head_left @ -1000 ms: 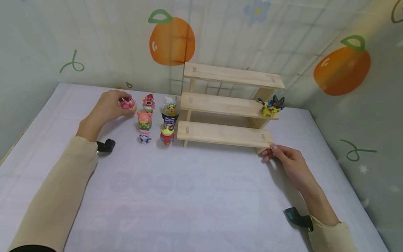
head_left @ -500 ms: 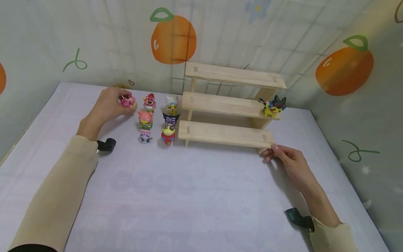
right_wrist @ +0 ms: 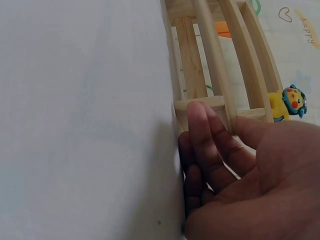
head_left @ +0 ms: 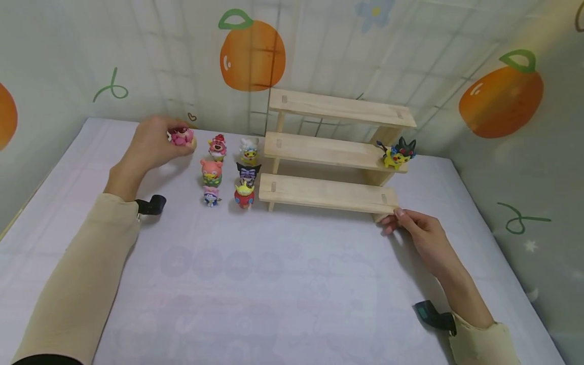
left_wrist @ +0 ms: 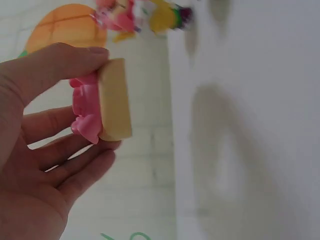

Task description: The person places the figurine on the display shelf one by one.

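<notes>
At the back left of the table, my left hand (head_left: pixel 148 144) pinches a pink toy figurine (head_left: pixel 182 138) between thumb and fingers. The left wrist view shows the figurine's cream-coloured base (left_wrist: pixel 115 100) turned toward the table, raised off the white cloth. My right hand (head_left: pixel 424 235) grips the right end of the lowest step of a three-tier wooden display stand (head_left: pixel 328 192), thumb at the board's edge and fingers underneath by the leg. A yellow figurine with a black-eared hood (head_left: pixel 396 159) stands on the right end of the middle step.
Two columns of small figurines stand left of the stand, among them a pink one with a red top (head_left: pixel 217 147), a pink-eared one (head_left: pixel 211 172), a black-and-purple one (head_left: pixel 248 174) and a green-headed one in red (head_left: pixel 244 195). A printed curtain (head_left: pixel 319 56) hangs behind the table.
My left hand has lifted slightly up and to the left with the pink figurine. The right hand keeps its hold on the stand.
</notes>
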`<state>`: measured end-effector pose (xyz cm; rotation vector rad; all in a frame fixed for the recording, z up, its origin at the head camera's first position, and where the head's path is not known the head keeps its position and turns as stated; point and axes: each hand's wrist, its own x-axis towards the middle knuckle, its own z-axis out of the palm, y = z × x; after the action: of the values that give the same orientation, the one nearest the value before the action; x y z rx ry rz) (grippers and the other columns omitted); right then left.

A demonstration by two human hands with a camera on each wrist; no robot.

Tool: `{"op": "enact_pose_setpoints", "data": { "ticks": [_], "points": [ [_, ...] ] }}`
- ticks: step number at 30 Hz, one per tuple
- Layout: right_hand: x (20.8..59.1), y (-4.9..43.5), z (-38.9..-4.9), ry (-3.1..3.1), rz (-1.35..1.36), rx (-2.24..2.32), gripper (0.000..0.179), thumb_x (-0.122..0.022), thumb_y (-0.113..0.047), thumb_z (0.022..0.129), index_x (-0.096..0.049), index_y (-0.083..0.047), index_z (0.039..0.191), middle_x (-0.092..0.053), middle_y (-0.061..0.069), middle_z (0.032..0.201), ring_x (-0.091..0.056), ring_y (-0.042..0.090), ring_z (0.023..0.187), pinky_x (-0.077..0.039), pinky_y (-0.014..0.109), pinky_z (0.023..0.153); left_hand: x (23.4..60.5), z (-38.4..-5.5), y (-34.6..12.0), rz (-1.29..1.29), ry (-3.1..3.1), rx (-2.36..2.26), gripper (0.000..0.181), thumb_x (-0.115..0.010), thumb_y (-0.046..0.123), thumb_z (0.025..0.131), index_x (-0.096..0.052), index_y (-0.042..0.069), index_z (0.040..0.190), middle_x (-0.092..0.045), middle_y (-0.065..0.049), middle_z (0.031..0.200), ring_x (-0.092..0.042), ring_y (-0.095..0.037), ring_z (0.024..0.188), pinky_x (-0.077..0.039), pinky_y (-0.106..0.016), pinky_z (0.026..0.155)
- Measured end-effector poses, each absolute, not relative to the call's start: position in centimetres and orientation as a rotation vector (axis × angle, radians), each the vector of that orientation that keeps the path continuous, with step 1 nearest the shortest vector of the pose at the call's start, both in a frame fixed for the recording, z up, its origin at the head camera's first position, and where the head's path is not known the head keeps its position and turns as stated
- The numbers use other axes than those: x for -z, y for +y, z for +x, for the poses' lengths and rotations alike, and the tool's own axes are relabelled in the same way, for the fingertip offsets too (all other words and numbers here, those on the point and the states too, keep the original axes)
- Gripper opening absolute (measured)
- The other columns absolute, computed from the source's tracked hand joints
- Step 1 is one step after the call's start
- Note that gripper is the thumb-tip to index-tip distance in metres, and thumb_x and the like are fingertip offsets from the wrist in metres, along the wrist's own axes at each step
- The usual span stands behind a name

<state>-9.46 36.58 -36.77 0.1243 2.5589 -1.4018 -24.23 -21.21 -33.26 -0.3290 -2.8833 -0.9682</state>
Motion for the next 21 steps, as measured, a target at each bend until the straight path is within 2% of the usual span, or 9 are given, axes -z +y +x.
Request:
{"op": "enact_pose_setpoints", "data": {
  "ticks": [3, 8, 17, 21],
  "points": [
    [36.8, 36.6, -9.5, 2.560, 0.125, 1.405, 0.066, -0.045, -0.055, 0.109, -0.060, 0.002, 0.139, -0.077, -0.007, 0.106, -0.052, 0.003, 0.121, -0.032, 0.024, 0.107, 32.5, -23.9, -20.9, -0.332, -2.864, 0.960, 0.048, -0.076, 0.027, 0.089, -0.073, 0.004, 0.132, -0.072, -0.023, 0.122, -0.061, -0.038, 0.114, -0.049, -0.053, 0.098],
    [36.9, 36.6, -9.5, 2.562, 0.115, 1.417, 0.066, -0.046, -0.054, 0.110, -0.060, 0.003, 0.138, -0.077, -0.007, 0.105, -0.053, 0.003, 0.120, -0.034, 0.014, 0.098, 31.3, -23.4, -20.3, -0.344, -2.834, 0.918, 0.049, -0.075, 0.032, 0.090, -0.074, 0.006, 0.130, -0.074, -0.022, 0.120, -0.064, -0.037, 0.111, -0.048, -0.051, 0.093],
    [36.9, 36.6, -9.5, 2.575, 0.096, 1.427, 0.064, -0.046, -0.052, 0.110, -0.060, 0.004, 0.137, -0.078, -0.007, 0.104, -0.056, 0.002, 0.116, -0.036, 0.011, 0.094, 29.2, -21.8, -17.8, -0.433, -2.797, 0.832, 0.050, -0.080, 0.030, 0.087, -0.073, 0.002, 0.128, -0.073, -0.021, 0.122, -0.063, -0.037, 0.114, -0.049, -0.054, 0.097],
    [36.9, 36.6, -9.5, 2.570, 0.099, 1.429, 0.064, -0.046, -0.052, 0.110, -0.061, 0.004, 0.137, -0.077, -0.007, 0.105, -0.056, 0.001, 0.115, -0.037, 0.010, 0.093, 28.7, -21.3, -16.6, -0.509, -2.772, 0.803, 0.050, -0.082, 0.030, 0.086, -0.074, 0.001, 0.126, -0.073, -0.021, 0.120, -0.065, -0.037, 0.111, -0.051, -0.053, 0.095]
  ]
}}
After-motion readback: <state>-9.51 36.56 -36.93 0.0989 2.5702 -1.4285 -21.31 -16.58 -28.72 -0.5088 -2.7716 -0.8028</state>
